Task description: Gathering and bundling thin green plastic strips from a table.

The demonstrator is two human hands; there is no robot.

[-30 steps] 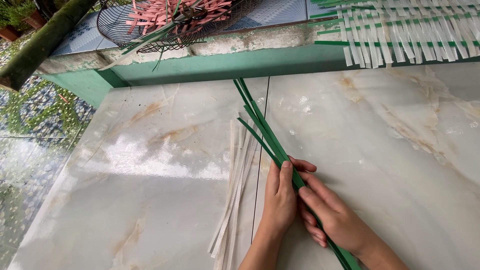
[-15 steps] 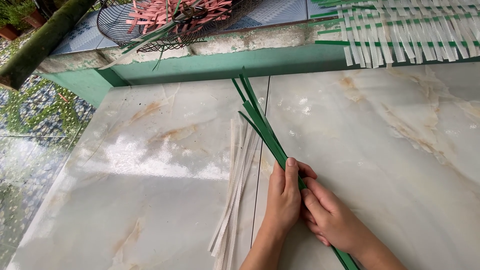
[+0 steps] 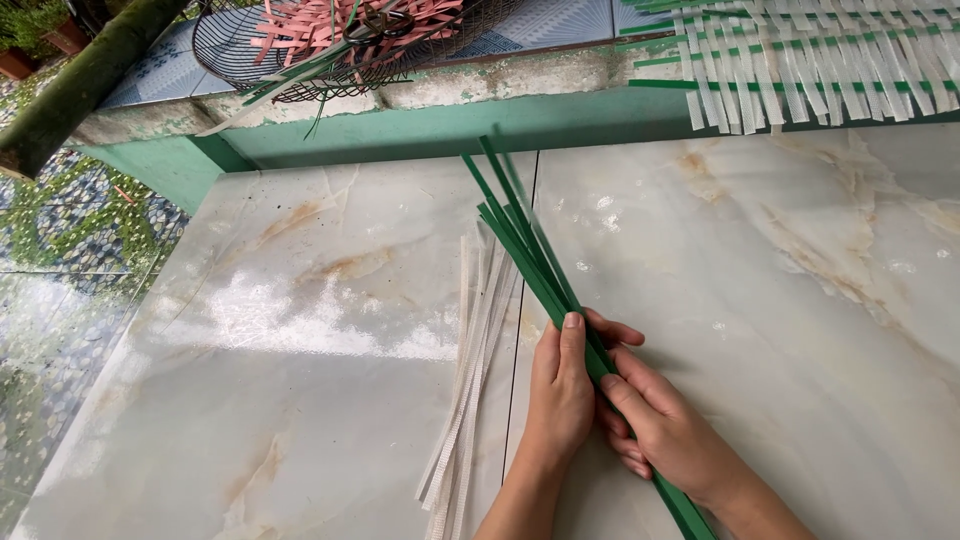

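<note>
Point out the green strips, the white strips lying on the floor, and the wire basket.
green strips [image 3: 520, 240], head view, on the fanned part above the hands.
white strips [image 3: 470, 370], head view, mid-length of the flat bundle.
wire basket [image 3: 225, 45], head view, on its dark left wall.

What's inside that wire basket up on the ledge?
The wire basket holds a tangle of pink strips, with some green strips sticking out over its rim. The top of the basket is cut off by the picture, and whatever lies under the pink pile is hidden.
</note>
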